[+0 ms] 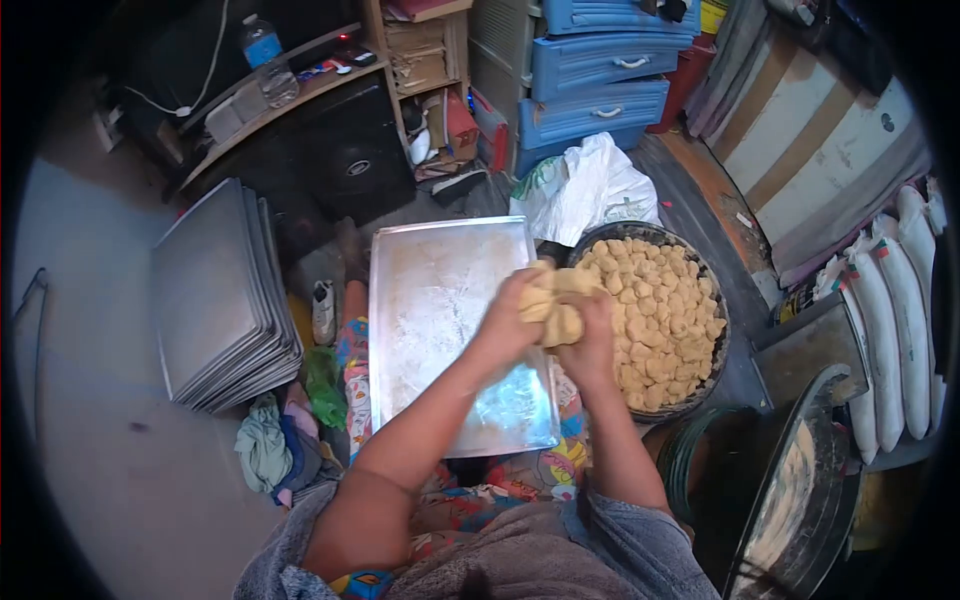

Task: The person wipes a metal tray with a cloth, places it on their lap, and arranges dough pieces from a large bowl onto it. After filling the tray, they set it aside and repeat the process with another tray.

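Observation:
Several lumps of dough [552, 304] are bunched together between my two hands, above the right edge of a metal baking tray [440, 300]. My left hand [508, 318] is closed on the lumps from the left, and my right hand [592, 335] grips them from the right. The tray lies across my lap, its surface bare with light smears and scratches. Just right of my right hand stands a round black tub [722, 352] filled with many similar dough pieces [655, 320]. My fingers partly cover the held lumps.
A leaning stack of metal trays [215, 300] stands at left, with crumpled cloths [265, 440] below it. A white plastic sack [590, 188] lies behind the tub. At lower right is a large black basin [800, 490] with floury residue. Blue drawers [600, 75] stand at the back.

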A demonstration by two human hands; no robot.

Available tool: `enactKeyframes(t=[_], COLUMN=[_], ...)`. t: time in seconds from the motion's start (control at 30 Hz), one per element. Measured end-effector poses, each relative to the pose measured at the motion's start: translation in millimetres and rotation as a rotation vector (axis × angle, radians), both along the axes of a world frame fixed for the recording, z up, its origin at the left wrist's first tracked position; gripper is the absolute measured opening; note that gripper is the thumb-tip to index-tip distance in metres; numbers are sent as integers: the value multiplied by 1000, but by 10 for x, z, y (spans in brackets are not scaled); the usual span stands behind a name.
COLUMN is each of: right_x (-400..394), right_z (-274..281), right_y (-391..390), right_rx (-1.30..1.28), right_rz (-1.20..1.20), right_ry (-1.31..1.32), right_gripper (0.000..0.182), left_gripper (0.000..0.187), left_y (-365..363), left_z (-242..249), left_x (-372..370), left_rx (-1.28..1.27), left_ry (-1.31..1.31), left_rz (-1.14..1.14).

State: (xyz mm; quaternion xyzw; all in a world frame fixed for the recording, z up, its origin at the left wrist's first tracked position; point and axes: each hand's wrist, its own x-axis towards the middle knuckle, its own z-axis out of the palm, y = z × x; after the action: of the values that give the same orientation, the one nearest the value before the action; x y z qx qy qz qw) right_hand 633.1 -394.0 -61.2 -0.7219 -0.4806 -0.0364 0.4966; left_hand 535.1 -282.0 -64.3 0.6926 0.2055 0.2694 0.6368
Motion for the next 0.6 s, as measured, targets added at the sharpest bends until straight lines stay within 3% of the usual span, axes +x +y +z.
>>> enactKeyframes(t=[0.1, 0.13, 0.17, 0.27, 0.33, 0.4, 0.43, 0.47, 0.53, 0.57, 0.6], right_x=[-468, -592, -704, -927, -887, -635, -479, -451, -431, -504, -572], right_z=[-291, -502, -764, -827, -684, -448, -372, -338, -392, -529, -720], right_y=[298, 374, 439, 527, 516, 574, 708, 766, 1043, 1119, 1218], right_rx=[-78, -145, -253, -337, -433, -561, -748, -608, -432, -439, -472], right_rz=[278, 394, 436, 357, 356, 600, 653, 508, 375, 374, 364], right_ry=[139, 188, 59, -126, -167, -89, 241, 171, 15, 15, -157], right_gripper=[60, 61, 63, 62, 61, 59, 57, 55, 55, 55, 52], left_gripper=[71, 70, 71, 75, 73, 65, 59, 59, 60, 60, 50], left_y=[203, 198, 177, 281, 289, 454, 532, 623, 802, 855, 915], left_z=[-290, -394, -504, -815, -639, -546, -597, -647, -672, -686, -704], left_x=[-771, -994, -1193, -1541, -1627, -1655, -1612, -1571, -1469, -1420, -1347], left_rx=[148, 402, 648, 671, 674, 438, 327, 316, 570, 564, 596], left_ry=[104, 429, 758, 754, 746, 601, 396, 396, 467, 467, 537], left_rz=[116, 175, 230, 201, 171, 119, 268, 262, 359, 358, 267])
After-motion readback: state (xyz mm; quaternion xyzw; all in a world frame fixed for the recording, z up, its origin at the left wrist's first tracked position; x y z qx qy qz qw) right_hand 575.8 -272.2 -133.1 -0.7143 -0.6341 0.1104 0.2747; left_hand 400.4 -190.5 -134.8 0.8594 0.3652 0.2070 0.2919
